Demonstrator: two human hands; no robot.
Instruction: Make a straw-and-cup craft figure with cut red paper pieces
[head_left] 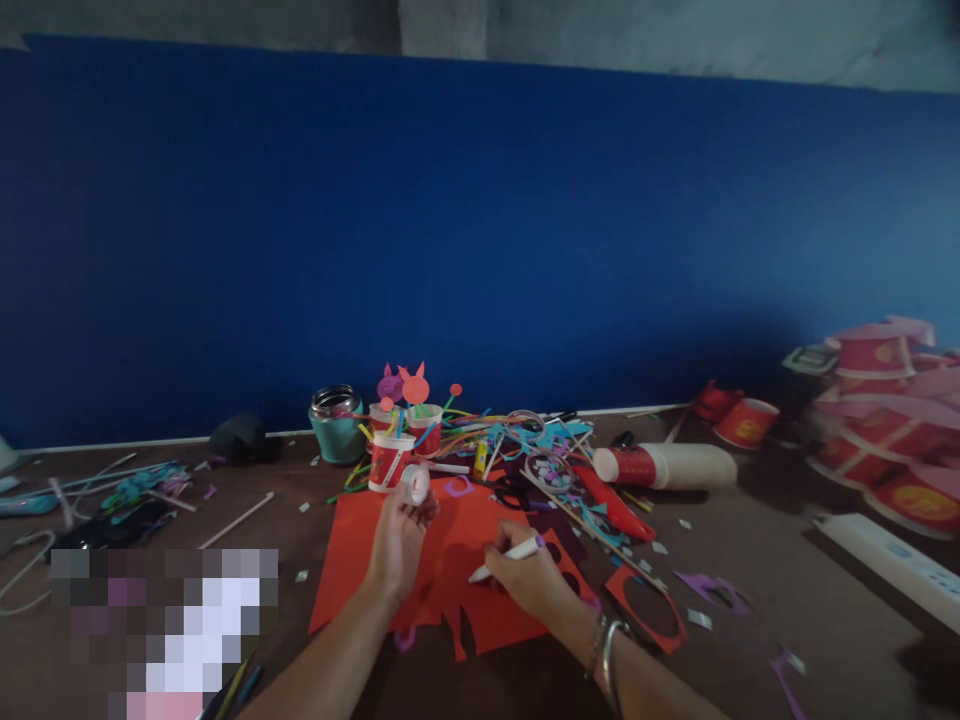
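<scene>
My left hand point(401, 545) is closed on a small roll of tape point(415, 485), held up over the red paper sheet point(360, 560). In my right hand point(521, 575) is a white marker point(517, 552) with a purple end, slanted above the sheet. Its pale lower end is close to the paper, but whether it touches I cannot tell. The sheet lies flat and has cut slits and holes along its near and right edges. Just beyond my left hand stands a red paper cup point(390, 462) with colored pipe cleaners and paper animal faces around it.
A teal jar point(336, 428) stands at the back left. Colored scraps point(555, 450) and pipe cleaners are heaped behind the sheet. A stack of paper cups point(667, 466) lies on its side. At right are a white power strip point(892, 560) and piled red cups point(870, 430).
</scene>
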